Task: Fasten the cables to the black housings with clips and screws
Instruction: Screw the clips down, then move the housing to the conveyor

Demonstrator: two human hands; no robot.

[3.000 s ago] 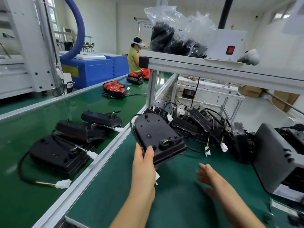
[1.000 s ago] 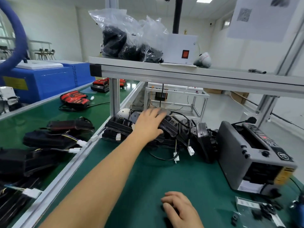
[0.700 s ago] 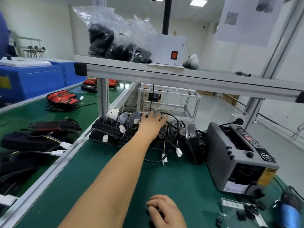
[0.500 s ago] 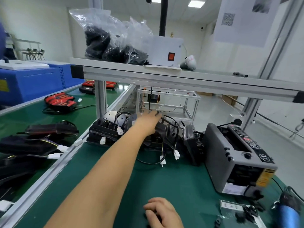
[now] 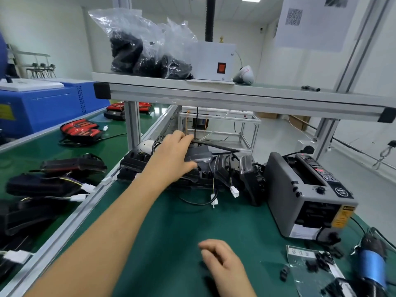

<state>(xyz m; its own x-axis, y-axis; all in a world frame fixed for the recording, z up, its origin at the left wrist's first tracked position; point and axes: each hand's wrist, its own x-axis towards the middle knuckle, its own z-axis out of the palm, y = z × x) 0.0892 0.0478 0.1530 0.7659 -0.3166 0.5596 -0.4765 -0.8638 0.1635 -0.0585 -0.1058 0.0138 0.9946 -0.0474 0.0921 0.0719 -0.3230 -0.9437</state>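
My left hand (image 5: 174, 156) reaches far forward and grips a black housing (image 5: 198, 155), which is tilted up above the pile of black housings (image 5: 227, 174) under the shelf. White connectors (image 5: 234, 192) on thin cables hang from the pile onto the green mat. My right hand (image 5: 222, 263) hovers low over the near mat with loosely curled fingers and holds nothing. Small black clips (image 5: 317, 261) lie on a clear bag (image 5: 304, 273) at the lower right.
A grey tape dispenser (image 5: 304, 194) stands to the right of the pile. A blue-bodied screwdriver (image 5: 371, 264) lies at the far right. Finished housings (image 5: 49, 183) sit on the conveyor belt (image 5: 32, 148) at left. The aluminium shelf (image 5: 235, 95) overhead carries bagged parts and a white box.
My left hand has closed on a housing in the pile and lifted it. My right hand has risen slightly off the mat and spread a little.
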